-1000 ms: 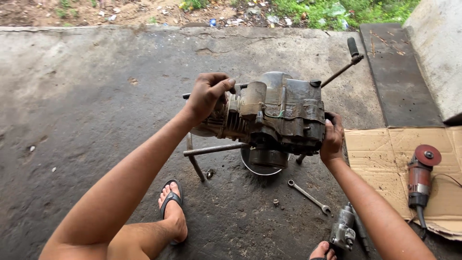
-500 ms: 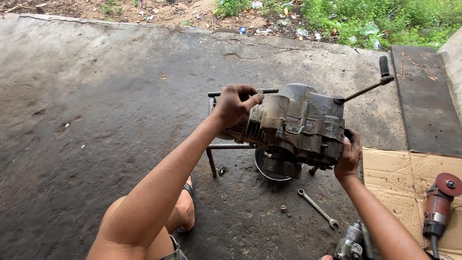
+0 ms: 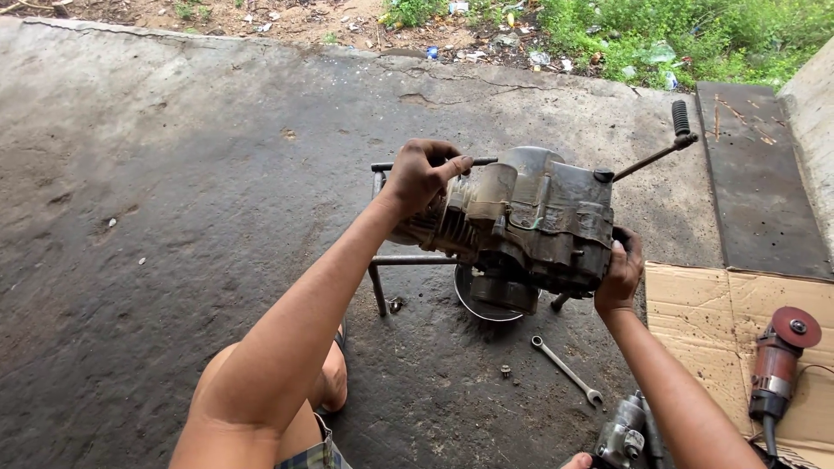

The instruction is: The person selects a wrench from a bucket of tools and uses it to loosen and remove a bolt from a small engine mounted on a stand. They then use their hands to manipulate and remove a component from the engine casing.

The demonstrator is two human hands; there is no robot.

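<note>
A dirty grey motorcycle engine (image 3: 539, 221) rests on a low metal stand (image 3: 382, 260) over the concrete floor. My left hand (image 3: 421, 178) grips the finned cylinder end of the engine on its left side. My right hand (image 3: 618, 274) holds the lower right corner of the engine casing. A kick-start lever with a black rubber tip (image 3: 680, 117) sticks out from the engine toward the upper right. Beneath the engine sits a round metal pan (image 3: 478, 304), partly hidden.
A wrench (image 3: 566, 371) and a small nut (image 3: 505, 371) lie on the floor below the engine. An angle grinder (image 3: 776, 356) rests on flattened cardboard (image 3: 695, 304) at right. Another metal part (image 3: 624, 434) is at the bottom edge. A dark metal sheet (image 3: 760, 174) lies at the far right.
The view has shifted so the engine sits lower and more to the right in frame. Both hands have kept their grip on the engine throughout.
</note>
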